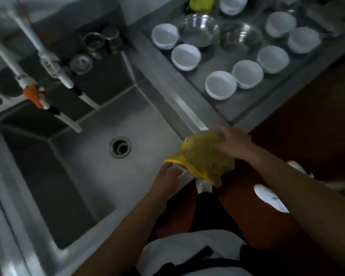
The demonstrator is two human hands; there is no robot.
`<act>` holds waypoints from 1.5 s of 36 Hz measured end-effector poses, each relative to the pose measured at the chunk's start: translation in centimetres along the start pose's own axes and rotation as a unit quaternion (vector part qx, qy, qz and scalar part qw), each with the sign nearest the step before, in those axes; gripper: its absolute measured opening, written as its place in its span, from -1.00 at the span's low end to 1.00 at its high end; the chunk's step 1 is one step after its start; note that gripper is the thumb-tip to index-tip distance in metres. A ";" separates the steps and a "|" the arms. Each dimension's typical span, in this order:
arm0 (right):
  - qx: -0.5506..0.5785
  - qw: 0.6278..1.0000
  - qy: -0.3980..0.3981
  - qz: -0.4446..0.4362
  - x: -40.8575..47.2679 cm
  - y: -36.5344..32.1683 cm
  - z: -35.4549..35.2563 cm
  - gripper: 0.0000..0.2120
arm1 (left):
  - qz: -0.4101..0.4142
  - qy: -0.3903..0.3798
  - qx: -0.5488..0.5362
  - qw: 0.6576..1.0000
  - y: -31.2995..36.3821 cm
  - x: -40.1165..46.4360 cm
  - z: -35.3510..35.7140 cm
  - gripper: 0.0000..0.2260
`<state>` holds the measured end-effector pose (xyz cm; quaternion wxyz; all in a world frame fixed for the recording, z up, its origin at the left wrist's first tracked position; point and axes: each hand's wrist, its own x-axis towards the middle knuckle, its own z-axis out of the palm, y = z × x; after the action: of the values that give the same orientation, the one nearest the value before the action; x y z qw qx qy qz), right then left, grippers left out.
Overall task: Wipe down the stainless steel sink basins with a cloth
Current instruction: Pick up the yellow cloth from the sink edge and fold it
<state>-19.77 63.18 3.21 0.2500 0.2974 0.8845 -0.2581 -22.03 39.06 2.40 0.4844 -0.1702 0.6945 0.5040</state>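
yellow cloth [204,156] on sink rim [187,108] | right hand [234,143] gripping it | left hand [167,179] spread beside

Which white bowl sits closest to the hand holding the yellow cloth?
The white bowl at the tray's near corner, the lowest in the picture; the others lie farther from the right hand.

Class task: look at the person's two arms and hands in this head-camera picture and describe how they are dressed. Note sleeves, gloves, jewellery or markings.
Both forearms are bare as far up as the picture shows; no sleeve reaches them. The left hand and right hand wear no gloves. No watch, ring or bracelet is visible, though the picture is dim and blurred, so small items could be missed. No markings can be made out.
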 end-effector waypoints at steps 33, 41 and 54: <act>-0.072 0.927 0.114 -0.350 -5.0 0.8 -0.1 -0.79 | 0.250 0.241 -0.130 0.929 -0.3 -7.9 5.4 -0.70; -0.085 0.863 0.138 -0.479 -14.7 -4.9 0.1 -0.86 | 0.398 0.281 -0.007 0.873 -6.8 -17.7 0.6 -0.41; -0.164 0.757 -0.082 -0.628 -28.9 -16.2 11.9 -0.79 | 0.291 0.579 0.176 0.741 -25.4 -28.5 -7.1 -0.67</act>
<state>-6.76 33.36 16.63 0.1480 -0.3923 0.8778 -0.2315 6.32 14.70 13.04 -0.1593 -0.1307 0.9335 0.2934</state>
